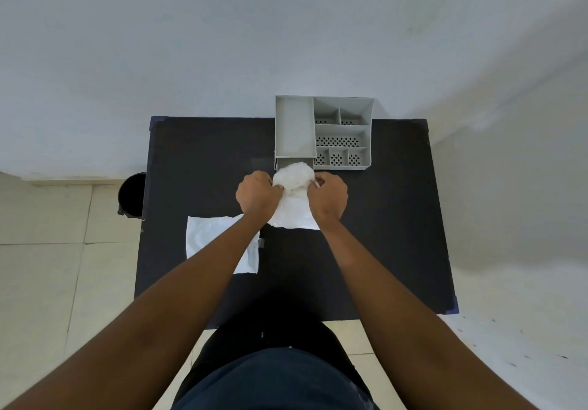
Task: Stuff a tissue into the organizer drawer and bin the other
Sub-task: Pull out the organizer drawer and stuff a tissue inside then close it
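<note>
Tissue (294, 175) half-crumpled at the organizer drawer (280, 164), clamped between left hand (257, 192) and right hand (327, 195); second tissue (206, 239) unbinned.

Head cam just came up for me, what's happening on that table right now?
A person is working a crumpled tissue with both hands, left hand and right hand gripping it from either side, right at the open drawer at the front of the grey organizer. Part of the tissue trails toward the person. A second tissue lies flat on the black table, untouched. The black bin stands on the floor to the table's left.
</note>
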